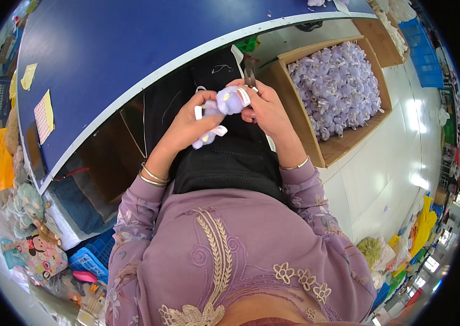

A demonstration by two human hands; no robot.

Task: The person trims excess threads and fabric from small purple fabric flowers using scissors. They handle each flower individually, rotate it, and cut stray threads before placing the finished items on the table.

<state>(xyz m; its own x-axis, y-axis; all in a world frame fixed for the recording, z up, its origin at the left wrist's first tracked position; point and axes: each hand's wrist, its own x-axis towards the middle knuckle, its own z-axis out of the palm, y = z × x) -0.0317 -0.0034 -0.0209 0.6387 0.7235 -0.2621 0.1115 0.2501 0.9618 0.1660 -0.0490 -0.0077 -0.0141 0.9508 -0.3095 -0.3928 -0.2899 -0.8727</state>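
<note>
My left hand point(189, 124) is closed around a couple of small pale-purple plush toys; one plush toy point(204, 142) pokes out below its fingers, with a white tag beside it. Between both hands, over my lap, is another purple plush toy point(229, 101) with a pale yellow patch. The fingertips of my right hand point(269, 108) pinch this toy by its white printed label point(243, 96). A pair of small scissors point(249, 77) is also in my right hand, blades pointing away from me; the palm mostly hides the handles.
A cardboard box point(319, 142) full of similar purple plush toys stands on the floor to my right. The blue table point(148, 41) with a white edge stretches ahead and left. Blue crates point(89, 262) and bagged plush items lie at lower left. Black cloth point(224, 168) covers my lap.
</note>
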